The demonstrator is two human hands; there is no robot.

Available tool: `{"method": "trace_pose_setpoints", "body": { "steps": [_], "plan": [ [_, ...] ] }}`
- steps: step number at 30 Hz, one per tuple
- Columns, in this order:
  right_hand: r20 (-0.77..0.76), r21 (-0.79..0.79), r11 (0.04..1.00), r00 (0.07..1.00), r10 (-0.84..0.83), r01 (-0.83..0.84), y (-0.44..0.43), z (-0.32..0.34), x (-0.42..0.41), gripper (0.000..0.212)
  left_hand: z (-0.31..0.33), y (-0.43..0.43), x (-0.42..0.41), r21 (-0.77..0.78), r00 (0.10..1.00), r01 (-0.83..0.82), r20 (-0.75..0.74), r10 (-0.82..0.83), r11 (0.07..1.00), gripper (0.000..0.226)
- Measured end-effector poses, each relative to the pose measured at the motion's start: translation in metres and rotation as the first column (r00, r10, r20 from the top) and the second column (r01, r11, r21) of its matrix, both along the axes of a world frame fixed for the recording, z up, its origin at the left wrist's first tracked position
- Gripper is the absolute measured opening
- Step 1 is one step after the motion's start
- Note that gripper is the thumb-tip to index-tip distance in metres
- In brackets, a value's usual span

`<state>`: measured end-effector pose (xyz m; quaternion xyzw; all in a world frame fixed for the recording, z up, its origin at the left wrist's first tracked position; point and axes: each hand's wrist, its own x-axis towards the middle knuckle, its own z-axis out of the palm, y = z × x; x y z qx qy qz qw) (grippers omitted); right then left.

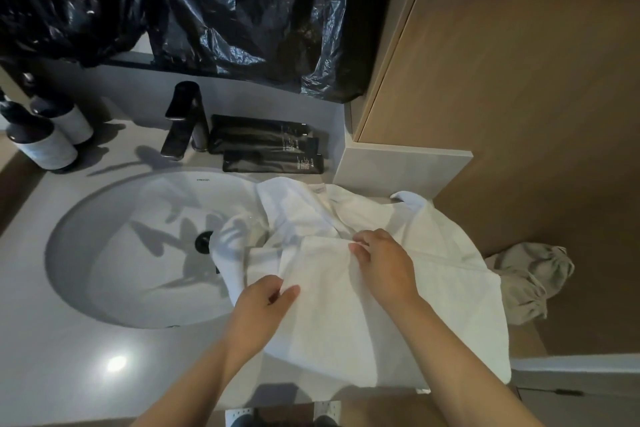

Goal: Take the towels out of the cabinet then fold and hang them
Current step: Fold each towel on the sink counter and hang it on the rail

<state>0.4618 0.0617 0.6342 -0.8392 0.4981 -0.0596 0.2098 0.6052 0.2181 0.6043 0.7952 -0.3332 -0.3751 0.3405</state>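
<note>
- The left hand (263,302) is gripping the near-left edge of the white towel (339,322); its grip is clamped on the cloth, thumb against fingertips.
- The right hand (384,263) is reaching a little farther and pinching the far edge of the same layer, so this grip is also clamped on the towel.
- The towel is lying on the desk (69,357), just to the right of the sink (121,253), with its left part hanging over the rim into the basin.
- Its flat upper layer is running with the long axis from the person toward the wall, leaning slightly left at the far end; the short edge is facing the person.
- In my judgement the person is making a fold. To do it well, both grips should be pulling the edge taut, the corners should be meeting exactly, and the hanging part should be coming out of the basin first.
- Rumpled white cloth (304,211) is lying behind the hands; I cannot tell if it is a second towel.
- A beige cloth (526,281) is showing to the right, beyond the desk.
- Farther away, black tubes (270,146), a black faucet (187,121) and two dark bottles (41,142) are standing by the wall, under black plastic sheeting (225,10).
</note>
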Motion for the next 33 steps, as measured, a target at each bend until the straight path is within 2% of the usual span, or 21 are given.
{"method": "trace_pose_setpoints", "body": {
  "steps": [3, 7, 9, 13, 16, 23, 27, 29, 31, 33],
  "plan": [
    [0.021, 0.019, 0.999, 0.999, 0.048, -0.048, 0.002, 0.005, -0.006, 0.025, 0.005, 0.007, -0.004, -0.010, 0.981, -0.055, -0.185, 0.053, 0.998, 0.037],
    [0.166, 0.125, 0.983, 0.979, 0.115, -0.137, 0.003, 0.014, -0.021, 0.015, 0.004, 0.023, -0.006, -0.005, 0.935, -0.076, -0.349, 0.069, 0.997, 0.041],
    [0.131, 0.102, 0.981, 0.980, 0.149, -0.163, 0.005, 0.013, -0.019, 0.016, 0.000, 0.029, -0.009, 0.017, 0.953, -0.070, -0.294, 0.072, 0.997, 0.043],
    [-0.141, -0.096, 0.983, 0.980, 0.143, -0.157, 0.010, -0.006, 0.005, 0.024, -0.010, 0.034, -0.018, -0.008, 0.995, -0.083, -0.060, 0.083, 0.996, 0.042],
    [-0.208, -0.134, 0.981, 0.971, 0.114, -0.144, 0.010, -0.017, 0.010, 0.029, -0.017, 0.036, -0.016, 0.033, 1.000, -0.011, -0.002, 0.011, 0.999, 0.045],
    [-0.096, -0.167, 0.974, 0.985, 0.141, -0.155, 0.015, -0.025, 0.004, 0.030, -0.028, 0.039, -0.022, 0.054, 0.994, -0.040, 0.104, 0.034, 0.998, 0.040],
    [-0.049, -0.403, 0.904, 0.989, 0.137, -0.145, 0.024, -0.031, 0.014, 0.023, -0.032, 0.037, -0.028, 0.047, 0.983, -0.109, 0.152, 0.101, 0.993, 0.042],
    [-0.024, -0.456, 0.877, 0.988, 0.154, -0.148, 0.026, -0.034, 0.015, 0.023, -0.031, 0.035, -0.029, 0.077, 0.977, -0.103, 0.196, 0.086, 0.992, 0.042],
    [0.007, -0.443, 0.883, 0.984, 0.176, -0.155, 0.025, -0.039, 0.014, 0.018, -0.027, 0.036, -0.028, 0.116, 0.968, -0.096, 0.243, 0.065, 0.989, 0.044],
    [0.031, -0.368, 0.917, 0.984, 0.175, -0.152, 0.027, -0.040, 0.010, 0.016, -0.024, 0.038, -0.025, 0.089, 0.958, -0.107, 0.277, 0.079, 0.990, 0.042]
  ]
}}
